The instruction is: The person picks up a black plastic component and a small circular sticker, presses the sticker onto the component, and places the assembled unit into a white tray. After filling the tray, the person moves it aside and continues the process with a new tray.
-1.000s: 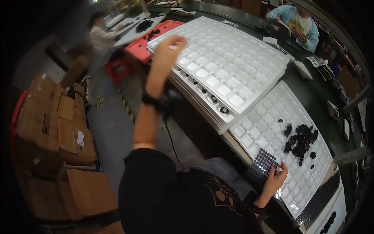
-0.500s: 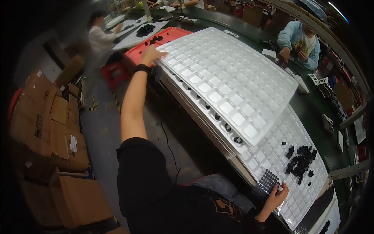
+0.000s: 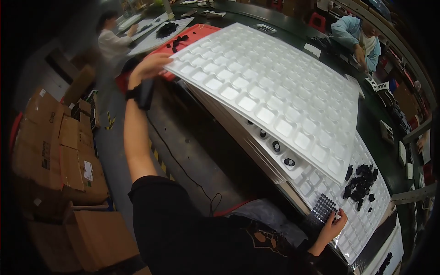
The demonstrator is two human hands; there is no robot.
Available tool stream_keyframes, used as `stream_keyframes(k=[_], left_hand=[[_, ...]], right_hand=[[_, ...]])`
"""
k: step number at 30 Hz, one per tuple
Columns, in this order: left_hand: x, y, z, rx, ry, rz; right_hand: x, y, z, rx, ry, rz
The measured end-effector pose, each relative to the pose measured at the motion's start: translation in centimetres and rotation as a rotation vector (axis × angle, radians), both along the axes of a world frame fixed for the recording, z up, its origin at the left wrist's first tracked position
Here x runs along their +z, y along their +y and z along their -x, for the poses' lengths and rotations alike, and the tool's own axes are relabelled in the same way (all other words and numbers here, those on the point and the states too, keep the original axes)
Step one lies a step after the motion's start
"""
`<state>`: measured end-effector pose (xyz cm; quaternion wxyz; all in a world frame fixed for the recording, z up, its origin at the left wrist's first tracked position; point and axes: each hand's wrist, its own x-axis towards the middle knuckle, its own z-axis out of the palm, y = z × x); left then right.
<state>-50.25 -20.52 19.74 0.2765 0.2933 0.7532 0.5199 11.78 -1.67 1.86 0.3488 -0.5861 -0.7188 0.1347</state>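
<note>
My left hand (image 3: 149,65) grips the far left corner of a large white plastic tray with many square pockets (image 3: 275,87) and holds it lifted and tilted above a stack of similar trays (image 3: 256,142). The tray under it shows a few small black parts (image 3: 276,146) in its pockets. My right hand (image 3: 333,224) holds a small sheet of black dots (image 3: 324,207) over another white pocketed tray (image 3: 362,229) near me. A heap of small black parts (image 3: 360,182) lies on that tray.
A red tray (image 3: 192,34) with black parts sits past the lifted tray. Cardboard boxes (image 3: 50,151) are stacked on the floor at left. One person (image 3: 112,43) works at the far left, another in light blue (image 3: 355,34) sits at the dark green bench (image 3: 389,151) far right.
My left arm has swung the big white tray up and toward me, so it now hangs tilted over the stack. My right hand has stayed on the dotted sheet.
</note>
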Motion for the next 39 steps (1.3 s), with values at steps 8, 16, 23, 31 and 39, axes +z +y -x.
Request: stream_keyframes(k=[8, 16, 23, 31, 39], left_hand=[[-3.7, -3.2, 3.2, 0.094, -0.119, -0.394], [-9.9, -6.0, 7.6, 0.57, -0.155, -0.807], [-14.4, -7.3, 10.5, 0.962, -0.106, -0.797], [-19.1, -7.4, 13.2, 0.914, -0.03, -0.545], [-20.9, -4.9, 10.6, 0.783, -0.315, -0.643]], right_hand=[[-0.7, 0.1, -0.5, 0.011, -0.004, -0.024], [-1.2, 0.2, -0.6, 0.032, -0.039, -0.115], [-1.3, 0.3, -0.7, 0.015, -0.046, -0.085], [-0.5, 0.0, -0.5, -0.019, -0.08, -0.01], [-0.6, 0.0, -0.1, -0.014, -0.087, -0.033]])
